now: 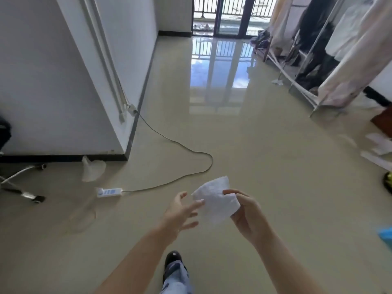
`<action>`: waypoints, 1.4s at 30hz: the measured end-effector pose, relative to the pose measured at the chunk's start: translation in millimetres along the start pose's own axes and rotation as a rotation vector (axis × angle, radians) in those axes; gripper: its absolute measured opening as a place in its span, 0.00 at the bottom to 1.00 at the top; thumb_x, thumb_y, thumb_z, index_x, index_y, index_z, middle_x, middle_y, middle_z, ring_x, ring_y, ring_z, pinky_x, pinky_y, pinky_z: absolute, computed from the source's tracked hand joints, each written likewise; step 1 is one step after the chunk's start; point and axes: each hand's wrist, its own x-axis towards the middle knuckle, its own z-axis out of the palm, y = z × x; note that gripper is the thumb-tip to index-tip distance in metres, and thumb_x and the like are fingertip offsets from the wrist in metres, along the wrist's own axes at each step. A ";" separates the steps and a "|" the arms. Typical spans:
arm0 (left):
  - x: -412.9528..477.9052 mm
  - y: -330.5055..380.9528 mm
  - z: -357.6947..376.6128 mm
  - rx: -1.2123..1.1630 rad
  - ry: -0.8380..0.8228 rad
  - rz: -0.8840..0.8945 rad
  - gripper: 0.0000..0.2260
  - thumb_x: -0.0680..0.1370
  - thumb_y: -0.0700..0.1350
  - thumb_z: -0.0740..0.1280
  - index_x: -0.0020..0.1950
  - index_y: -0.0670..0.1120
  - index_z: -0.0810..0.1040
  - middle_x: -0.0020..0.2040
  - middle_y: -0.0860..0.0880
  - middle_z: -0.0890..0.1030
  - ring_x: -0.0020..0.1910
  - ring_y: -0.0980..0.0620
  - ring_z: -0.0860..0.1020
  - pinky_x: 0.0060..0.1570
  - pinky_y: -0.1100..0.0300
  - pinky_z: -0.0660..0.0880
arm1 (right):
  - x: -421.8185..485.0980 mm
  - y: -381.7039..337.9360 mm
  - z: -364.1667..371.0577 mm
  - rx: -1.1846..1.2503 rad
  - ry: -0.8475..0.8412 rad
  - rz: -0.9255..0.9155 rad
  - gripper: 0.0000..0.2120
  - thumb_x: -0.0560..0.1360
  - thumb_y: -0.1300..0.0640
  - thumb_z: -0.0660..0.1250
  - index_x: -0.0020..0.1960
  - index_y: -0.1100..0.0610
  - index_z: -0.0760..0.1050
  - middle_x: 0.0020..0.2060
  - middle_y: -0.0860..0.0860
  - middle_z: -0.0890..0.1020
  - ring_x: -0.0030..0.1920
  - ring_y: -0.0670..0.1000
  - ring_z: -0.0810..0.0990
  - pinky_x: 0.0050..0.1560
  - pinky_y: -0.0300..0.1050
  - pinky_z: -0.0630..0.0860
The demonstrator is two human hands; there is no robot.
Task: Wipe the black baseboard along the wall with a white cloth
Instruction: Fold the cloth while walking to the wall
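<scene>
Head view: we see the right hand (pixel 246 215) pinching a white cloth (pixel 214 200) by its right edge, above the glossy floor (pixel 275 166). The left hand (pixel 182 213) is spread with straight fingers, one tip at the cloth's left edge. Well apart, to the left, we note the black baseboard (pixel 63 158) running along the foot of the wall (pixel 53 92), with a power strip (pixel 109 192) lying between.

White power strip (pixel 109 192) on glossy beige floor (pixel 265 166) at 8 o'clock, dark cable (pixel 212 161) looping off toward wall socket (pixel 132 108) at 10. Crumpled clear bag (pixel 92 170) just above strip. Chair casters (pixel 36 198) at 9 (frame mostly cut off). Clothes rack (pixel 301 89) with hanging garments at 2. Balcony door (pixel 231 15) at 12. White papers (pixel 379 147) at 3. Blue item (pixel 386 237) at 4.
</scene>
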 end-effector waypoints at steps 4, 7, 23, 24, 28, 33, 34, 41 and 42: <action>63.8 63.9 -4.9 -0.158 -0.307 -0.210 0.29 0.61 0.59 0.74 0.59 0.51 0.76 0.50 0.43 0.78 0.50 0.45 0.76 0.43 0.52 0.75 | 64.5 -50.7 22.3 0.093 0.033 0.024 0.13 0.66 0.64 0.59 0.37 0.64 0.83 0.34 0.58 0.78 0.35 0.55 0.73 0.36 0.44 0.69; 105.1 102.1 -2.4 -0.111 -0.380 -0.115 0.19 0.67 0.57 0.69 0.56 0.54 0.78 0.47 0.52 0.80 0.49 0.52 0.74 0.45 0.54 0.66 | 109.2 -80.6 31.1 0.124 0.016 0.010 0.10 0.65 0.62 0.63 0.38 0.64 0.83 0.35 0.57 0.81 0.37 0.54 0.79 0.39 0.44 0.74; 359.4 336.7 -9.6 0.817 0.046 0.475 0.17 0.66 0.41 0.68 0.53 0.52 0.81 0.41 0.56 0.82 0.41 0.57 0.79 0.43 0.65 0.74 | 436.9 -217.7 45.4 -1.181 0.023 -0.274 0.11 0.68 0.65 0.70 0.49 0.57 0.83 0.39 0.48 0.78 0.43 0.49 0.77 0.40 0.31 0.71; 373.7 350.5 -11.7 0.862 0.094 0.492 0.13 0.67 0.42 0.68 0.50 0.51 0.82 0.41 0.56 0.82 0.41 0.56 0.79 0.43 0.63 0.75 | 459.9 -227.7 50.4 -1.256 0.018 -0.318 0.07 0.69 0.63 0.70 0.45 0.56 0.83 0.37 0.47 0.75 0.43 0.49 0.75 0.39 0.29 0.67; 421.6 400.1 -33.0 0.812 0.323 0.494 0.06 0.71 0.47 0.71 0.45 0.46 0.81 0.48 0.47 0.77 0.50 0.52 0.74 0.49 0.63 0.68 | 540.3 -264.2 83.3 -1.314 -0.062 -0.426 0.03 0.70 0.58 0.71 0.39 0.52 0.78 0.40 0.44 0.71 0.47 0.47 0.70 0.44 0.25 0.64; 466.6 455.5 -67.4 0.616 0.566 0.407 0.09 0.70 0.48 0.70 0.35 0.47 0.73 0.34 0.50 0.75 0.36 0.50 0.73 0.34 0.59 0.66 | 619.4 -280.1 149.5 -1.167 -0.164 -0.470 0.11 0.68 0.63 0.68 0.34 0.51 0.69 0.28 0.46 0.71 0.30 0.44 0.67 0.31 0.36 0.63; 475.6 463.9 -74.2 0.554 0.604 0.394 0.10 0.69 0.49 0.69 0.34 0.47 0.70 0.30 0.52 0.73 0.32 0.51 0.71 0.30 0.59 0.64 | 632.5 -279.1 162.6 -1.113 -0.183 -0.474 0.12 0.67 0.64 0.68 0.34 0.50 0.68 0.26 0.45 0.70 0.29 0.43 0.65 0.30 0.36 0.63; 558.6 513.4 -146.9 0.443 0.751 0.446 0.13 0.73 0.50 0.68 0.35 0.45 0.70 0.28 0.54 0.69 0.28 0.55 0.67 0.27 0.64 0.62 | 753.2 -264.6 256.5 -1.056 -0.125 -0.452 0.05 0.69 0.61 0.69 0.36 0.59 0.74 0.26 0.47 0.71 0.28 0.45 0.65 0.28 0.36 0.61; 572.4 519.5 -157.9 0.444 0.729 0.456 0.11 0.74 0.51 0.68 0.37 0.47 0.72 0.30 0.54 0.71 0.29 0.57 0.69 0.28 0.67 0.63 | 773.8 -259.9 270.5 -1.062 -0.097 -0.441 0.06 0.70 0.60 0.69 0.36 0.59 0.75 0.26 0.48 0.72 0.28 0.46 0.65 0.28 0.36 0.61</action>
